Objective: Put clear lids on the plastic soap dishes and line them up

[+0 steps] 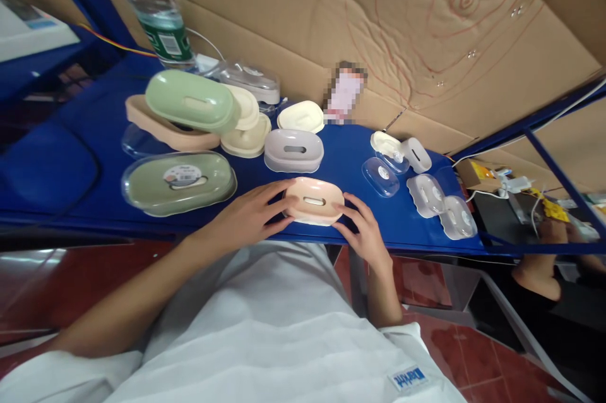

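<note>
And here's the peach soap dish (317,191), right at the front edge of the blue surface (349,156), about midway between the left and right corners. Left hand (258,213) pinches one end, fingers over the rim and thumb low; right hand (363,223) clasps the other end the same way. A pale rim shows underneath, but whether that's a separate piece, I can't tell!

The danger, as I judge it: that front edge. Pull the dish towards the body, let one grip loosen, and it could tip off onto the floor. Uneven pressure from the two ends could skew the pieces too, if there are indeed two. Just behind sits the grey dish (294,149); a careless push away from the edge might knock it. Watch the left side: a green dish (189,98) leans tilted over a peach tray (173,132), and a bumped surface could slide it down. By the right front corner, a pale dish (457,216) looks exposed to any nudge.
</note>
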`<state>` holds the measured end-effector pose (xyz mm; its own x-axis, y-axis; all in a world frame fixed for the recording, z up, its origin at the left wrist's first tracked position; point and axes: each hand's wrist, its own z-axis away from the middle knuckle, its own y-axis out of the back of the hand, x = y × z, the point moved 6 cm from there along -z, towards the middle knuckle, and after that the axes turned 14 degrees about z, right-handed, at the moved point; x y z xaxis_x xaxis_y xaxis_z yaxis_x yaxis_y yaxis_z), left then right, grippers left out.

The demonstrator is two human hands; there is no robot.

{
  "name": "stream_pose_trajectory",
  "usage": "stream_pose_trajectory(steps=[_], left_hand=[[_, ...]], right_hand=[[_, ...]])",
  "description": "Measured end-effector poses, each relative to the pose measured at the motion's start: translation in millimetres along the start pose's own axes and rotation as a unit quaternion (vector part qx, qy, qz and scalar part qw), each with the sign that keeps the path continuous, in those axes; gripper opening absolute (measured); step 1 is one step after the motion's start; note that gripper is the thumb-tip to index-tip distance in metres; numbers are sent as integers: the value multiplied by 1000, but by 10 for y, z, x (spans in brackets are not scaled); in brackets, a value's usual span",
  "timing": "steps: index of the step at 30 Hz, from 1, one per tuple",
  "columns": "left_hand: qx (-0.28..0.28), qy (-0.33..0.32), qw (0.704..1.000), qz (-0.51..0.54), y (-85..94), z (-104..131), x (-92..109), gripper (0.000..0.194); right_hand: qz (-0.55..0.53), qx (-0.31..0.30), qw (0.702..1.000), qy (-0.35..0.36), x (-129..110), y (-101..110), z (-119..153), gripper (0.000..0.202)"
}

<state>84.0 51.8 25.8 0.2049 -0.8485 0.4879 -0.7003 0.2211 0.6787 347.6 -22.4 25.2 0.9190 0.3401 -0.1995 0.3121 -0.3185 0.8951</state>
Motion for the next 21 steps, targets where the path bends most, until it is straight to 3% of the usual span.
stream_pose_trajectory(steps=[7,15,18,21], left_hand=[[-18,-22,999,-44,17,-31,78,32],[-18,17,999,-32,-5,-1,-24,32],[-17,12,999,-30,5,-7,-12,33],[-16,6,999,-42,29,-24,35,33]], right_hand=[[40,9,997,70,-174,-13,-20,40],[57,9,994,93,-413,-112,-111,40],[51,22,996,70,-212,-7,-105,44],[138,82,983,-83,326,141,-56,50]])
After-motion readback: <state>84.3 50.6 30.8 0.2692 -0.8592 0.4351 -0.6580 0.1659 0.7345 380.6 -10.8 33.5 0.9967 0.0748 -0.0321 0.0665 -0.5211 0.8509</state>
